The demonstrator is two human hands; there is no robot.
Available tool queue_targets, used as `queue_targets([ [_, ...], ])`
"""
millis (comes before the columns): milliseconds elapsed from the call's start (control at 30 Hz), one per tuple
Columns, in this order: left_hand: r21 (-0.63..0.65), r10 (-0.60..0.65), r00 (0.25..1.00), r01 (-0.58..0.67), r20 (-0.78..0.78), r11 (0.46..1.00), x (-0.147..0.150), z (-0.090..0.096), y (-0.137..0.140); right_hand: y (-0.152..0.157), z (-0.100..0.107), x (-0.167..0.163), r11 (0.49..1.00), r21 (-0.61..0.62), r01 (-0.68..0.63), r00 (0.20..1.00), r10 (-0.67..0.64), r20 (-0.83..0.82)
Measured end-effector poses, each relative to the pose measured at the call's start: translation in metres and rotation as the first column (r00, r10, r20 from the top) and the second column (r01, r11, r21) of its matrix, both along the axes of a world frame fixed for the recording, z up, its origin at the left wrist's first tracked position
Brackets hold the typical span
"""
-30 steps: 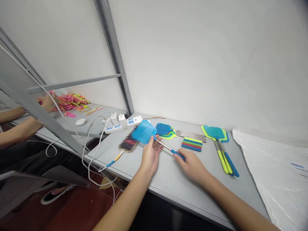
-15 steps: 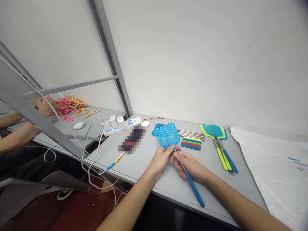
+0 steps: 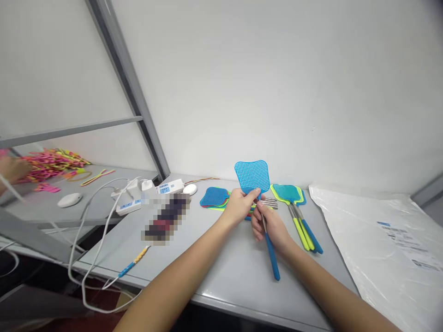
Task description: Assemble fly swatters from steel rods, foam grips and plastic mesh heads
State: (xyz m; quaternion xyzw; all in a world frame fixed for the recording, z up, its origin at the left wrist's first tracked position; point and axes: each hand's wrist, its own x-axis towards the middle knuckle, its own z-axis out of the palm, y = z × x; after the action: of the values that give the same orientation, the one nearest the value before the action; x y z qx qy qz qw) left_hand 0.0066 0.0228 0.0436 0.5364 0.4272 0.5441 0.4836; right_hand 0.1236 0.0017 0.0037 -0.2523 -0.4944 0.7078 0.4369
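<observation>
A blue fly swatter (image 3: 252, 176) is held up above the grey table between both hands, its mesh head upward and its blue grip slanting down to the right. My left hand (image 3: 239, 205) pinches the neck of the head, thumb on top. Just below, my right hand (image 3: 270, 225) is closed round the metal rod. Behind my hands lie several metal rods (image 3: 270, 203) and coloured grips, mostly covered. Loose mesh heads (image 3: 213, 197) are stacked to the left. On the right, several whole swatters (image 3: 297, 216) with yellow-green and blue grips rest in a pile.
A white plastic bag (image 3: 377, 240) covers the table's right side. Leftward are a power strip (image 3: 169, 186) with plugs and loose white cables (image 3: 81, 249), a round white object (image 3: 190, 189) and a blurred-out item (image 3: 166, 219). Beyond the metal frame, another person's hand (image 3: 14, 169) is beside colourful pieces (image 3: 55, 161).
Both hands have raised the swatter toward the wall, and its head now stands more upright. My view has turned to the right.
</observation>
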Motion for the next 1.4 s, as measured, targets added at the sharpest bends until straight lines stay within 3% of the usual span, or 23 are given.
queue_targets([
  [100, 0.054, 0.052, 0.998, -0.054, 0.038, 0.997, 0.005, -0.004, 0.002, 0.004, 0.002, 0.002, 1.000, 0.008, -0.007, 1.000, 0.007, 0.029],
  [367, 0.013, 0.182, 0.968, -0.187, 0.170, 0.982, 0.005, -0.019, 0.000, -0.002, 0.002, -0.001, 0.998, 0.034, -0.057, 0.991, 0.052, 0.122],
  [500, -0.069, 0.387, 0.834, -0.393, 0.393, 0.917, -0.024, -0.012, 0.017, -0.019, -0.004, -0.007, 0.989, -0.012, -0.144, 0.968, 0.144, 0.204],
  [633, -0.148, 0.343, 0.835, -0.309, 0.430, 0.939, -0.038, -0.017, 0.025, -0.031, -0.018, -0.014, 0.980, -0.092, -0.179, 0.959, 0.195, 0.206],
  [800, -0.087, 0.218, 0.904, -0.200, 0.367, 0.976, -0.006, -0.038, 0.009, -0.023, -0.021, -0.010, 0.988, -0.113, -0.105, 0.971, 0.126, 0.201],
  [933, -0.055, 0.119, 0.895, -0.106, 0.431, 0.993, 0.008, -0.038, 0.000, -0.017, -0.016, -0.007, 0.994, -0.084, -0.064, 0.975, 0.080, 0.205],
  [1167, 0.035, 0.150, 0.790, -0.212, 0.594, 0.977, -0.014, -0.017, 0.009, -0.018, -0.007, -0.011, 0.987, -0.052, -0.153, 0.960, 0.161, 0.228],
  [1400, -0.029, 0.275, 0.690, -0.346, 0.669, 0.938, -0.039, -0.004, 0.016, -0.023, -0.006, -0.009, 0.967, -0.067, -0.247, 0.911, 0.255, 0.324],
])
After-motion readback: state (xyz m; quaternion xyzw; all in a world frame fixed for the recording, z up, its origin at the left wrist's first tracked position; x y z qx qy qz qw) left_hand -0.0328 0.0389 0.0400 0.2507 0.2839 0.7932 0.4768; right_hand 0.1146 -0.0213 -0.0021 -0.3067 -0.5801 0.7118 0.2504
